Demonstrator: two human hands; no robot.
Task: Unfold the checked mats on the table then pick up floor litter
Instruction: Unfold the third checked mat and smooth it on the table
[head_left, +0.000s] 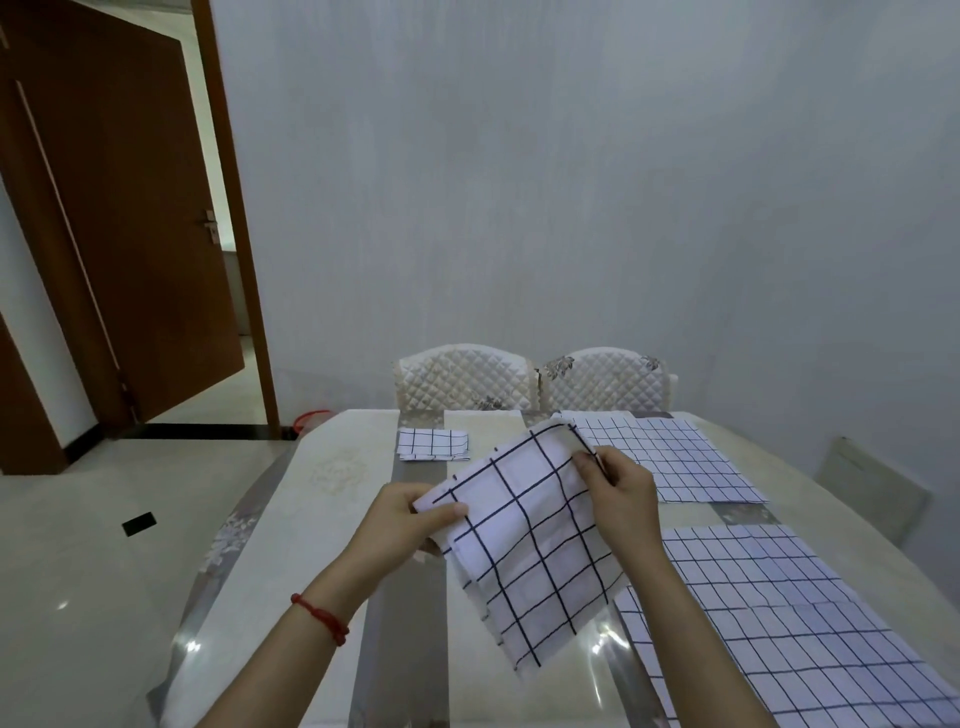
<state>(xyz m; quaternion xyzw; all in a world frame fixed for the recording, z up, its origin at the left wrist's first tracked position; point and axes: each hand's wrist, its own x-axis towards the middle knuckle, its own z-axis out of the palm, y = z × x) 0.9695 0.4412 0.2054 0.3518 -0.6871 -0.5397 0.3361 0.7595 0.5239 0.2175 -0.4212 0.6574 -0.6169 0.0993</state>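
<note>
Spread flat already at near right: two unfolded checked mats (810, 639), overlapping on the tabletop (332, 499). Held mid-air at centre, partly opened: a folded checked mat (530, 540), pinched by left hand (410, 525) and right hand (621, 499). Farther right, a third flat mat (670, 457); far centre, one folded mat (432, 445) left to open. Beyond on the left floor, a dark scrap (138, 523), probably litter, not picked up.

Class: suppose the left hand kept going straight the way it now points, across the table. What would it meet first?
The left hand points right, already gripping the half-folded mat. Past that it would probably meet the right hand, though depth is hard to judge.
</note>
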